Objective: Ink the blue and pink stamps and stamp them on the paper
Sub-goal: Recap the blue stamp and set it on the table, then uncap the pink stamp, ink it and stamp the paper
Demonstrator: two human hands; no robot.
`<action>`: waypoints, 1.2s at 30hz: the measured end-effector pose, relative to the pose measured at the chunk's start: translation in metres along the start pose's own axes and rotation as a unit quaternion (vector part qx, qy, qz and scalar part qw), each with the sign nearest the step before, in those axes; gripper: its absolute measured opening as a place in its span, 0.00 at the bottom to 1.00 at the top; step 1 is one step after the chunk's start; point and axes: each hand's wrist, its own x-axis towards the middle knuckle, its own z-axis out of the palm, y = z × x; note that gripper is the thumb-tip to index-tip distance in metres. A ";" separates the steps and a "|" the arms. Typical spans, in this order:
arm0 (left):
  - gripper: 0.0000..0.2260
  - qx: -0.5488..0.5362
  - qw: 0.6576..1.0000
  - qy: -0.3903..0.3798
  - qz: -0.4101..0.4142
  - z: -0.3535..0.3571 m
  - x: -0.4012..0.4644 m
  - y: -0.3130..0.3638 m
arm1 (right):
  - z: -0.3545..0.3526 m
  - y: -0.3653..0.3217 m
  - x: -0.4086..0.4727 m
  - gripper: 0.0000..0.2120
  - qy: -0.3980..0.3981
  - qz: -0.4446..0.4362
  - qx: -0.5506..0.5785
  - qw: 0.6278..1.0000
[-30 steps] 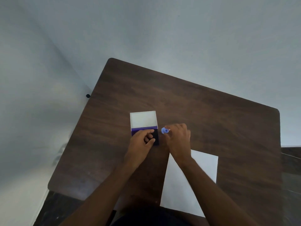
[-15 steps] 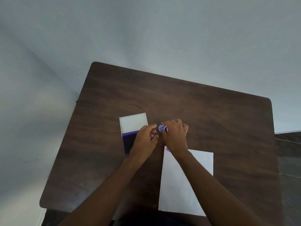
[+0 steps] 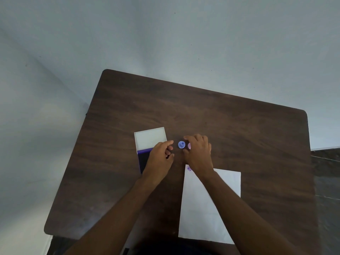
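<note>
A small blue stamp (image 3: 181, 144) stands free on the brown table (image 3: 239, 129), between my two hands. Just right of it, a pink stamp (image 3: 189, 145) peeks out between the thumb and forefinger of my right hand (image 3: 199, 153), which curls around it. My left hand (image 3: 161, 158) lies over the right part of the open ink pad (image 3: 143, 160), fingers loosely curled and holding nothing; its forefinger points toward the blue stamp without touching it. The white paper (image 3: 206, 214) lies at the front right under my right forearm, with one purple print (image 3: 189, 168) at its top left corner.
The ink pad's white lid (image 3: 150, 138) lies flat behind the dark pad. The table ends at a pale wall behind and to the left. A dark floor (image 3: 327, 172) shows past the right edge.
My right hand has let go of the blue stamp, which now stands alone, and has closed around the pink stamp. My left hand has slid right, off the pad's middle.
</note>
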 end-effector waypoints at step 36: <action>0.15 -0.104 0.994 -0.029 0.016 -0.033 -0.051 -0.025 | -0.034 -0.037 -0.067 0.09 -0.158 0.223 0.473 0.838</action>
